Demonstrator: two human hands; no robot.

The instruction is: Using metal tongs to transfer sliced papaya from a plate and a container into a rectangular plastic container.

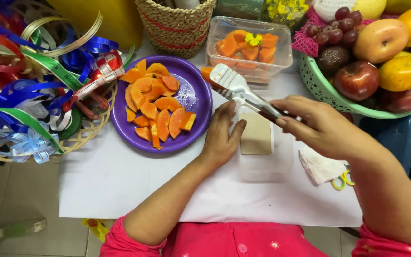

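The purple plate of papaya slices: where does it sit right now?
In the head view, the purple plate sits left of centre on the white table covering, between the ribbon basket and the left hand.

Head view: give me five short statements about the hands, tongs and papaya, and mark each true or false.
1. The right hand holds tongs. True.
2. The left hand rests on the purple plate. False: it touches an empty clear box.
3. Papaya slices lie on the plate. True.
4. The far clear box is empty. False: it holds papaya.
5. The green basket holds ribbons. False: it holds fruit.
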